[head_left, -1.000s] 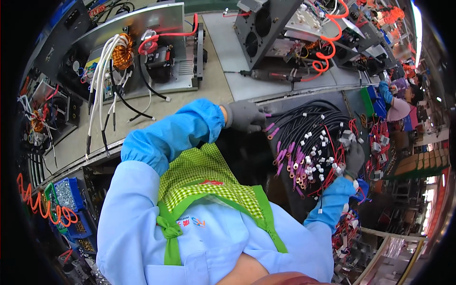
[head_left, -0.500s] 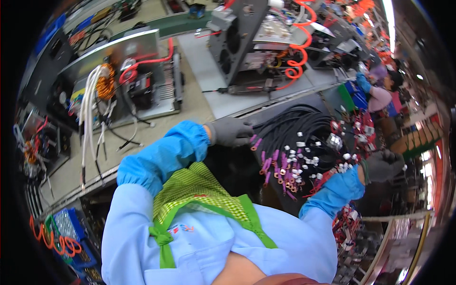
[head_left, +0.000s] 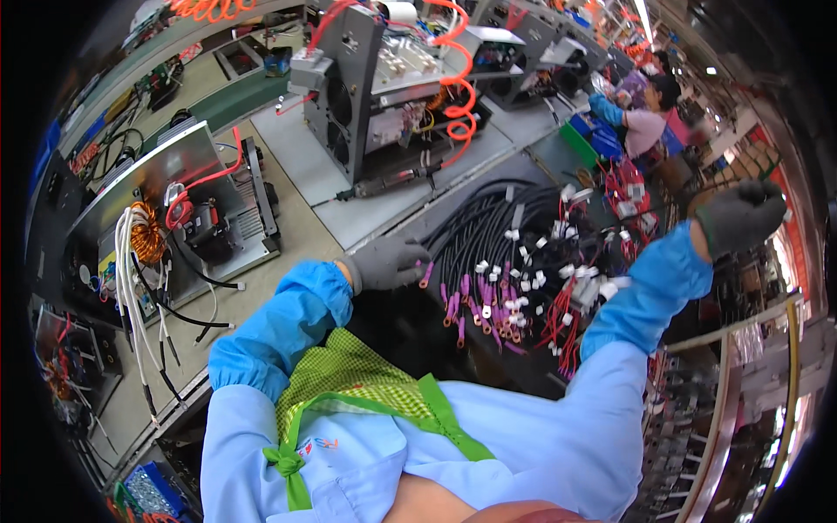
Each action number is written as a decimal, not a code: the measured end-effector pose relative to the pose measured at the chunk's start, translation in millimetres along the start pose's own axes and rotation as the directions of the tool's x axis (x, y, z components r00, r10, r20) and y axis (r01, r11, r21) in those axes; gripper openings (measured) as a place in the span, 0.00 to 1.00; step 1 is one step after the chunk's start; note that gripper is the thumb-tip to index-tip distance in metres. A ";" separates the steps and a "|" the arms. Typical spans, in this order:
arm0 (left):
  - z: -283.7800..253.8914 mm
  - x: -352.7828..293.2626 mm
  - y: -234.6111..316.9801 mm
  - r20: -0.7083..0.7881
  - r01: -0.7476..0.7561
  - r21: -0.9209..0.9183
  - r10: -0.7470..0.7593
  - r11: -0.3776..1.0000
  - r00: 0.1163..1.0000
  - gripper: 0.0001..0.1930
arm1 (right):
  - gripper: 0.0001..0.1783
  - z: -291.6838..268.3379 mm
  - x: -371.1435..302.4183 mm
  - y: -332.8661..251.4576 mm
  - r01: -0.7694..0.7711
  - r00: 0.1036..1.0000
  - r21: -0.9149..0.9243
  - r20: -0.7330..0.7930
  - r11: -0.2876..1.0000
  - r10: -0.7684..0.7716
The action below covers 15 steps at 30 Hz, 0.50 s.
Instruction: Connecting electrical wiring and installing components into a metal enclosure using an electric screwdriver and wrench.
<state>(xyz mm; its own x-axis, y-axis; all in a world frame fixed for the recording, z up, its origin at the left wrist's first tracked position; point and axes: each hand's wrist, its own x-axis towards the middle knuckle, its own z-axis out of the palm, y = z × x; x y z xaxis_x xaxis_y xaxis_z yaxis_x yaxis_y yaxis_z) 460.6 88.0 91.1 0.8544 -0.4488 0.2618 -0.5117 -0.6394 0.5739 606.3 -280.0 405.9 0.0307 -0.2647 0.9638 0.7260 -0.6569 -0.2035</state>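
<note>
My left hand [head_left: 384,264], in a dark grey glove, rests at the left edge of a bundle of black cables [head_left: 475,213]. Its fingers reach out flat, the tips against a purple-sleeved cable end with a copper ring terminal [head_left: 425,281]. Several more such ends [head_left: 488,305] point toward me, among small white connectors [head_left: 527,281]. My right hand [head_left: 743,218], gloved alike, is raised out to the right, away from the bundle. Its fingers are curled in. A small white bit shows at its outer side; what it holds is hidden.
An open metal chassis with a copper coil [head_left: 146,240] and white wires stands on the bench at left. Beyond lies a power screwdriver [head_left: 388,183] on an orange coiled hose [head_left: 458,96], beside a fan housing [head_left: 344,105]. A co-worker [head_left: 647,118] sits at far right near blue bins.
My right hand has moved up and outward, away from the cable bundle. The view has turned a little to the right. My left hand stays by the same cable ends.
</note>
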 end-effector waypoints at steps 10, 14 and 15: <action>-6.1 7.1 14.9 -0.097 -0.010 -0.092 0.001 0.996 0.995 0.15 | 0.15 9.5 28.6 29.6 0.342 0.936 -0.259 0.174 0.903 -0.305; -10.0 16.5 27.6 -0.338 -0.012 -0.131 -0.034 0.991 0.941 0.21 | 0.10 53.7 5.8 -23.4 -0.167 0.881 0.481 0.465 0.860 -0.089; -10.4 18.0 34.2 -0.447 0.005 -0.175 -0.084 0.985 0.891 0.22 | 0.11 57.7 6.3 -25.7 -0.181 0.904 0.519 0.423 0.835 -0.067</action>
<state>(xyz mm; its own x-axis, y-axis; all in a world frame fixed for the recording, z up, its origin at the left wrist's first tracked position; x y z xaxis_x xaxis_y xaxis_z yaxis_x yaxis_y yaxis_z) 459.4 64.5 123.5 0.8443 -0.0669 0.5317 -0.4834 -0.5231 0.7019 627.5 -224.0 427.1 0.2696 0.1033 0.9574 0.9575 -0.1345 -0.2551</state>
